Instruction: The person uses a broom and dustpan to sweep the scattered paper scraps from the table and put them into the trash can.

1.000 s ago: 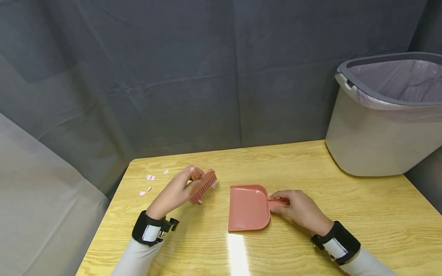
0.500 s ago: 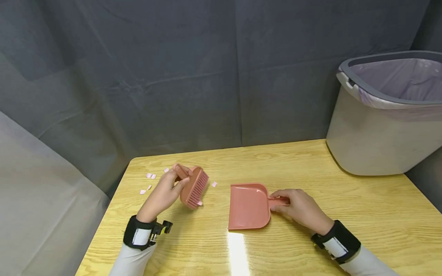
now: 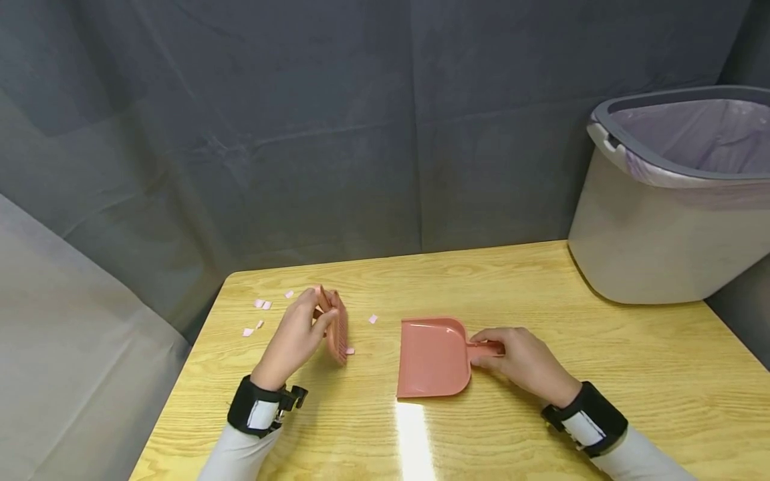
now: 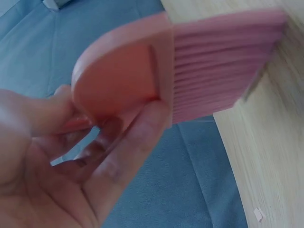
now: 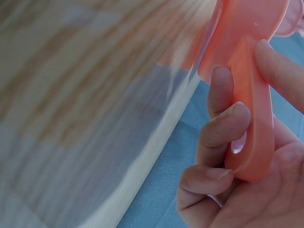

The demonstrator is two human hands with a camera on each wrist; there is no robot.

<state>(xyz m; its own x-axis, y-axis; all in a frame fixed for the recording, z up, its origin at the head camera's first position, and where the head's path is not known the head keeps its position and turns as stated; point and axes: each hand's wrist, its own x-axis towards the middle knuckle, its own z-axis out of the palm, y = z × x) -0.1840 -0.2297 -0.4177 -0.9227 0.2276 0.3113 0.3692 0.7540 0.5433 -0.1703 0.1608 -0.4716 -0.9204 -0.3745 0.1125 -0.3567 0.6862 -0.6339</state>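
Note:
My left hand (image 3: pixel 295 337) grips a pink hand brush (image 3: pixel 339 329), its bristles turned to the right and down toward the wooden table. In the left wrist view the fingers and thumb pinch the brush (image 4: pixel 123 71) at its back and handle. One pink paper scrap (image 3: pixel 350 351) lies right at the bristles; another scrap (image 3: pixel 373 319) is a little farther right, between brush and dustpan. The pink dustpan (image 3: pixel 432 357) lies on the table with its wide edge facing left. My right hand (image 3: pixel 526 366) holds its handle (image 5: pixel 254 118), fingers curled around it in the right wrist view.
Several more pink scraps (image 3: pixel 247 332) are scattered left of the brush, toward the table's (image 3: pixel 511 287) back left corner. A grey bin (image 3: pixel 656 227) with a lilac liner stands at the back right. Dark cloth (image 3: pixel 325 167) hangs behind the table.
The brush has moved left and been turned from slanting to nearly upright in the head view, leaving one scrap free to its right. The right hand and dustpan have stayed in place.

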